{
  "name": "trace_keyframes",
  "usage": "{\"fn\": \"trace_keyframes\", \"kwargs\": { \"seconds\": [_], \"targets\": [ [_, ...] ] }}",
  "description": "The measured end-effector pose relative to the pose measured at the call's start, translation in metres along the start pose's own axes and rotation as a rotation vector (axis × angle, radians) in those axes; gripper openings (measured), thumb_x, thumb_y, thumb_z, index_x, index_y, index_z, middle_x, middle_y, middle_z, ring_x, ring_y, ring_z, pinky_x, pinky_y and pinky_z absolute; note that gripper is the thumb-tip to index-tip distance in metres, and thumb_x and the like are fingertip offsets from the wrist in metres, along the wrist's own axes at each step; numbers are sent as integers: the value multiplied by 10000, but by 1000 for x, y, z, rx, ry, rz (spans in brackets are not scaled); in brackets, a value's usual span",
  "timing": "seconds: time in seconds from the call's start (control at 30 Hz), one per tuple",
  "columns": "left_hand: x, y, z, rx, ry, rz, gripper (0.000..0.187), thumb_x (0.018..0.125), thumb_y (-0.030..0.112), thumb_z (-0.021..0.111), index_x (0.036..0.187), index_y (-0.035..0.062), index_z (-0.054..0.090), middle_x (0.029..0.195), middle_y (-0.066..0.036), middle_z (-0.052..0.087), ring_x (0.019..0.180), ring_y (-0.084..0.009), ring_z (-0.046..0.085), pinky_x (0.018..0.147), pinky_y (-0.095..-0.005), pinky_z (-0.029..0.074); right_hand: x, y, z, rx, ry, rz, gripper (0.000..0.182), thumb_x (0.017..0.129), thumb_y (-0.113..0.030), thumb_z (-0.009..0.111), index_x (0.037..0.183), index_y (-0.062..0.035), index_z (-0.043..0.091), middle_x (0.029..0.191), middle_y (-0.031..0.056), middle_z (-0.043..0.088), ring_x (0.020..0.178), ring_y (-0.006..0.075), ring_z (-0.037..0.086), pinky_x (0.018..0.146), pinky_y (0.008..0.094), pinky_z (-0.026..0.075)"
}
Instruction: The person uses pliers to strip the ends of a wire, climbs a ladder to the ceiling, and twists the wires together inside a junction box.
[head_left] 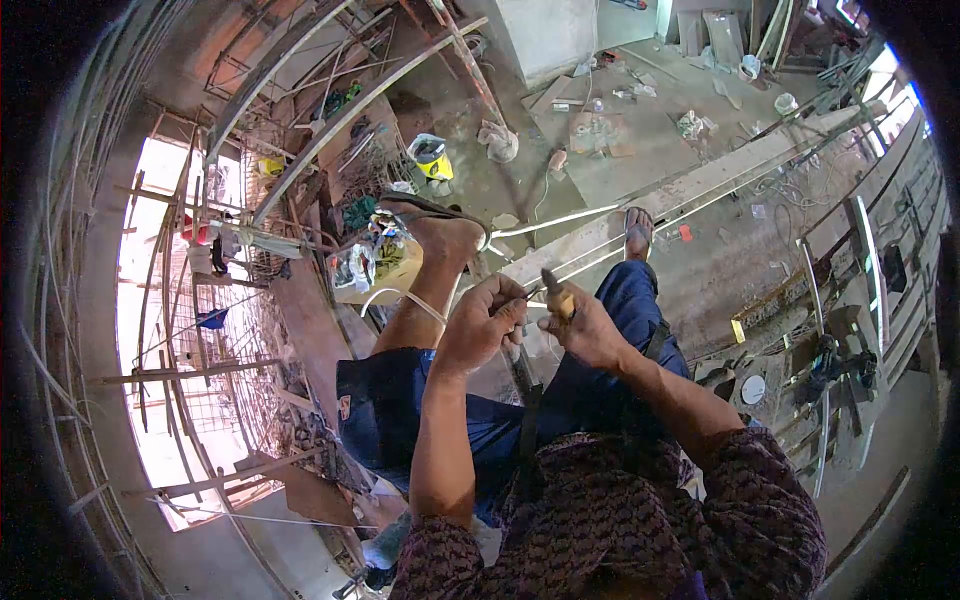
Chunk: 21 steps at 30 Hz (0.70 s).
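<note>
My left hand [488, 322] is closed, thumb and fingers pinched together around the end of something thin and dark that points toward my other hand. Close beside it, my right hand [590, 330] grips a short tool [563, 300] with a yellowish-tan body and a dark blunt tip pointing up and away from me; its exact kind is hard to make out. Both hands are held over my lap, above my blue trousers [405, 400]. A white cable [425, 306] curves past my bare lower leg, and another white length [560, 219] stretches toward my other foot.
Below my feet runs a long pale beam [740, 165]. A yellow-and-black bucket [432, 160] stands on the floor, near a box [398, 275] of plastic bags and scraps. Curved poles [370, 100] cross the left side. Wooden slats and bars [870, 270] line the right; debris litters the floor.
</note>
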<state>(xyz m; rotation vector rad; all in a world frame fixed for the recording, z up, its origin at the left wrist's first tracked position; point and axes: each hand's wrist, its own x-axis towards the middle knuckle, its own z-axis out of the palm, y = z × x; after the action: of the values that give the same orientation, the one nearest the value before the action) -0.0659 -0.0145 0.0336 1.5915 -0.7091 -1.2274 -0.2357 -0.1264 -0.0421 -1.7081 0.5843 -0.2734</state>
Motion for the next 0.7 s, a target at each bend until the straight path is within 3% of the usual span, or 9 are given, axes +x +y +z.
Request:
{"fn": "trace_keyframes", "kwargs": {
  "seconds": [0.07,0.1,0.23,0.4,0.5,0.57,0.7],
  "targets": [
    [-1,1,2,8,18,-8,138,1003,146,625,1053,17,617,774,0,606,617,-61,567,551,-219,459,3,2,-3,467,36,324,256,960,-117,709,1140,-29,550,805,38,615,665,142,587,614,296,479],
    [0,0,2,-15,38,-2,145,996,153,636,1055,22,614,779,-2,610,620,-64,577,546,-220,460,2,-8,-11,497,28,336,198,1000,-147,656,1127,-24,566,804,37,609,629,119,567,590,274,466],
    [2,-1,5,-49,62,38,137,981,150,642,1016,20,620,774,-8,623,619,-70,595,539,-221,459,-5,12,-23,558,-181,273,344,1034,-276,611,1186,32,579,862,81,672,643,147,603,603,296,485],
    [8,-6,1,-145,91,14,120,951,120,641,974,2,635,750,-24,640,597,-85,607,540,-229,465,-20,26,-12,495,-213,402,349,1044,-304,592,1163,24,607,887,97,689,699,167,645,648,311,510],
    [7,-9,0,-265,125,-56,106,935,107,642,959,3,638,742,-46,648,587,-113,621,540,-240,478,-26,19,-10,606,-275,406,316,1042,-249,585,1192,29,587,895,100,683,705,184,653,690,322,535],
    [9,-12,-2,-306,141,-89,103,930,105,644,959,6,638,742,-59,651,585,-130,629,542,-247,487,-27,16,-11,656,-342,299,288,1007,-150,610,1226,31,562,976,101,676,783,183,661,752,335,550],
    [13,-24,-5,-385,123,-121,94,945,103,634,974,14,622,766,-73,652,607,-157,641,570,-264,515,-21,6,-12,535,-330,275,324,952,-60,646,1250,20,545,1060,92,658,875,171,654,800,336,551]
  ]
}}
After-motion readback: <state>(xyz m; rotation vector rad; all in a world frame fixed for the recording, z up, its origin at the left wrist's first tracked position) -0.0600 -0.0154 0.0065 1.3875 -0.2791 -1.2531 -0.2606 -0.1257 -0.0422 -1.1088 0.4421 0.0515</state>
